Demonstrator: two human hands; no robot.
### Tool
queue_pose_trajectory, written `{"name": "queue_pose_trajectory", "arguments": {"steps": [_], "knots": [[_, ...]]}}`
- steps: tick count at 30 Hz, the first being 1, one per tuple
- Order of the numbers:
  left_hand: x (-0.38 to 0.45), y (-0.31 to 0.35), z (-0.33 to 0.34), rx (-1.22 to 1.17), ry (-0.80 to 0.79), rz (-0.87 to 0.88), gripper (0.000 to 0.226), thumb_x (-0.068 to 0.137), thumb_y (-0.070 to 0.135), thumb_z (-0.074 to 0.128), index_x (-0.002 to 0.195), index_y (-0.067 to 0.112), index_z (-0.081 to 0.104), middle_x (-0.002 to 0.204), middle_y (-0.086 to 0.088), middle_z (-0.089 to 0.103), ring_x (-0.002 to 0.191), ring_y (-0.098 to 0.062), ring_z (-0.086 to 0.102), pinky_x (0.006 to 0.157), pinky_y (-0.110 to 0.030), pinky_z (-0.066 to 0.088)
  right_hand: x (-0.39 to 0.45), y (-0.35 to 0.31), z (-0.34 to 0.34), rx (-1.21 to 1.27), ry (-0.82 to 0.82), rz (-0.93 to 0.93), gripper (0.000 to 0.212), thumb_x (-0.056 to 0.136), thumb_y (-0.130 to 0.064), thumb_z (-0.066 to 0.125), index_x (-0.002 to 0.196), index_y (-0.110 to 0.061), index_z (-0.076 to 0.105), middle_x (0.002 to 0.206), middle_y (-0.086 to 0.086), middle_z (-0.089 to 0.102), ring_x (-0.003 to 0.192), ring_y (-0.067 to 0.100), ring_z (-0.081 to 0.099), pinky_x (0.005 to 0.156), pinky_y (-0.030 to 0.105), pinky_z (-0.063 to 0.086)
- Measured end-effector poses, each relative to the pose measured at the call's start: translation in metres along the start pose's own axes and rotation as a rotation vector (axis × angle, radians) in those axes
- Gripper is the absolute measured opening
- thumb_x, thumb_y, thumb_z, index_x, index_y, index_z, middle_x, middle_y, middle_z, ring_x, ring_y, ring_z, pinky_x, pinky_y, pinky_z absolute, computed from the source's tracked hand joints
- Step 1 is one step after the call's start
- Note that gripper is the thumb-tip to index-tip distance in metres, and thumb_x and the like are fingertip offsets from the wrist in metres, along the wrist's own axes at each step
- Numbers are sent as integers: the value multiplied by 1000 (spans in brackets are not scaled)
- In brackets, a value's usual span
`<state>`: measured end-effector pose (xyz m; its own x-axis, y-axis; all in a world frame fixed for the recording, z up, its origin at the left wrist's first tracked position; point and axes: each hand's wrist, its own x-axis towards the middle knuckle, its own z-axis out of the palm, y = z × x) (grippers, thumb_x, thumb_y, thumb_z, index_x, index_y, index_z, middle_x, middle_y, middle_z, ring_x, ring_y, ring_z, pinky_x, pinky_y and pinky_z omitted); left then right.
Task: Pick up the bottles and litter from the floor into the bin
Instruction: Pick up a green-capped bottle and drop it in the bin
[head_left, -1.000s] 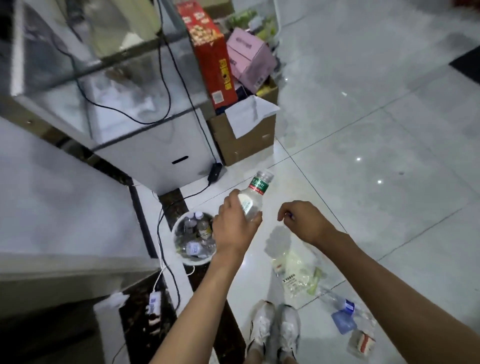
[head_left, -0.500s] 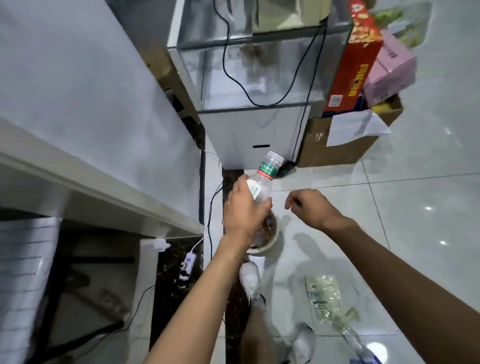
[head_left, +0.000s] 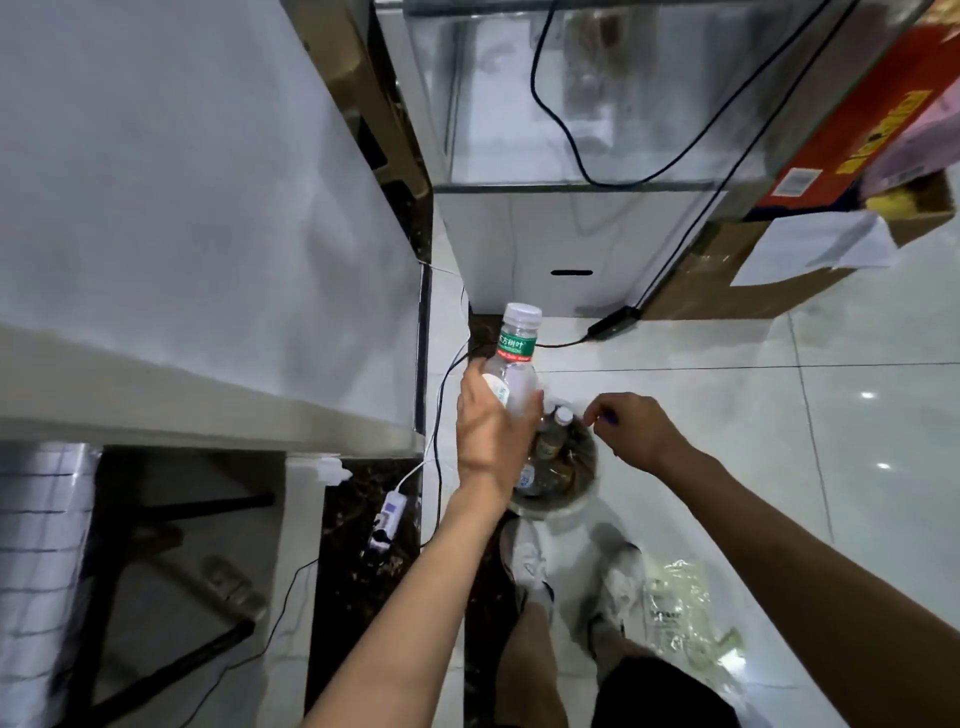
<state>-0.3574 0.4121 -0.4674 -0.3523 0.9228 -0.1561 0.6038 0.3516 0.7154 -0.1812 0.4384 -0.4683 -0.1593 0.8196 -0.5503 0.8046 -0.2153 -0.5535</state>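
**Holding a bottle over the bin, ready to drop**

Standing over the round bin (head_left: 582, 506), the person has the left hand (head_left: 491, 434) wrapped around the lower body of a clear plastic bottle (head_left: 514, 358), fingers and thumb curled about it. The bottle points up and away from them, its pale cap on top and a green label band just below the neck. It hangs above the bin's far-left edge, not yet inside.

The right hand (head_left: 631, 431) hovers over the right side of the bin with its fingers loosely curled. Something small and dark shows at the fingertips, but I cannot tell whether it is a held scrap or just shadow, so I will not say what that hand has.

The bin sits on the tiled floor just ahead of the person's white shoes (head_left: 530, 564). It already holds several bottles, one with a white cap standing near the top, so it looks well filled.

To my eye the step in hand is the deposit: the bottle is carried and lined up, and only the release is left. The next move calls for bringing the bottle a little nearer over the opening and loosening the grip so it falls among the others instead of glancing off the rim.

More work waits. A crumpled clear plastic bag (head_left: 680, 613) lies on the tiles just to the right of the shoes, well clear of the bin.
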Motion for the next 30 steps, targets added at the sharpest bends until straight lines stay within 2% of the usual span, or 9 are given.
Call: {"name": "queue_pose_trajectory", "arguments": {"steps": [2,6,9,13,18,22,24,28,30], "knots": [[3,-23,26,-51,-47,-82,77,81,44,74,138,10,37,132,-9,53,121,-24,53,102,-36,46,13,18,19,7,-28,15,22,87,-6,56,79,-21,69,69,-9,57,65,15,53,65,26,44],[8,-78,101,-97,-99,-198,88,79,68,57,143,15,29,137,-12,51,123,-28,54,100,-46,50,45,65,65,17,-101,47,17,88,-7,58,84,-15,73,86,3,70,76,16,58,69,24,43],[10,-114,155,-169,-88,-211,74,83,55,67,135,14,35,126,-6,57,115,-20,58,95,-41,52,63,103,101,23,-105,68,15,86,-5,59,86,-10,74,91,8,73,87,23,64,69,20,36],[15,-164,219,-239,-107,-265,68,83,47,72,131,27,29,125,-5,56,115,-21,57,96,-42,50,83,148,147,-9,-158,56,16,86,-9,60,92,-15,74,97,6,73,92,23,66,69,19,36],[11,-197,269,-209,-178,-452,79,77,18,83,137,8,34,129,-5,52,123,-27,52,97,-9,34,90,192,187,13,-165,140,15,83,-10,56,89,-13,68,85,1,68,76,19,59,61,21,37],[6,-203,266,-120,-177,-420,87,72,21,87,143,8,39,140,-13,48,125,-28,52,104,-34,44,84,208,195,58,-195,202,26,82,-5,54,80,-28,65,78,-11,66,62,8,57,67,22,48],[8,-200,255,-130,-179,-360,80,73,25,86,141,13,45,138,-10,52,122,-24,54,102,-34,47,85,205,192,52,-195,219,29,82,-3,53,80,-29,64,77,-13,65,62,9,58,67,21,50],[21,-197,238,-150,-261,-288,69,80,59,65,140,29,48,134,6,57,123,-15,56,102,-42,49,99,195,187,69,-125,266,21,85,-8,55,81,-26,65,72,-9,64,62,17,64,70,28,53],[37,-192,230,-119,-259,-269,60,84,60,59,138,36,48,133,11,58,122,-13,56,102,-44,49,111,185,187,160,-62,310,21,86,-12,58,79,-31,63,71,-9,64,61,16,66,69,32,56]]}}
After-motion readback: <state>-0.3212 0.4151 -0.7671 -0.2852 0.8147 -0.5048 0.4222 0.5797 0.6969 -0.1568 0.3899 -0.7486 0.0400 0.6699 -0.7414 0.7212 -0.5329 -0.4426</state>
